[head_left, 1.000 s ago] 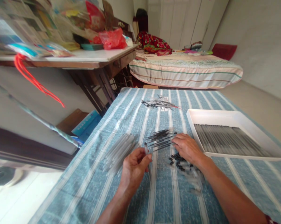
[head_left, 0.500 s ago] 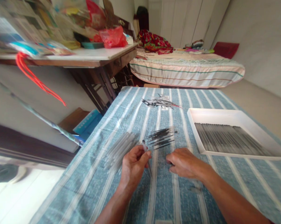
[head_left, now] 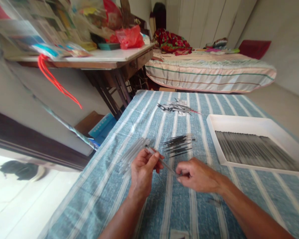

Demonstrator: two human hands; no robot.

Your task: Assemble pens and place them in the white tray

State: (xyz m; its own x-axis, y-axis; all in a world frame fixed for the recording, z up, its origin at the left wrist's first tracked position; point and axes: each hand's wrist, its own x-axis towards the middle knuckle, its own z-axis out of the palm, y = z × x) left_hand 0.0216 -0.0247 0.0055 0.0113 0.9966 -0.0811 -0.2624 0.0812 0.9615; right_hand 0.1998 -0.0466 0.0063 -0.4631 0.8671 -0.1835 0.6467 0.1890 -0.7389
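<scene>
My left hand (head_left: 146, 169) pinches a slim, translucent grey pen (head_left: 166, 164) between thumb and fingers. The pen slants down to the right, and its dark end pokes out above the hand. At its lower end my right hand (head_left: 195, 174) is closed, thumb against forefinger, on something small that I cannot make out. Left of my left hand lies a bundle of clear, pale pen barrels (head_left: 133, 156). Just beyond both hands, thin black pen refills (head_left: 178, 145) are spread side by side.
A white open box (head_left: 257, 168) at the right holds a row of dark pens (head_left: 254, 149). A loose pile of thin pieces (head_left: 175, 107) lies towards the far edge of the striped tablecloth (head_left: 149, 215). Beyond stand a cluttered desk (head_left: 109, 59) and a bed (head_left: 209, 71).
My left hand has tipped the pen from steep to a flatter slant, and its lower end now meets my right hand's fingers. The whole view has shifted slightly.
</scene>
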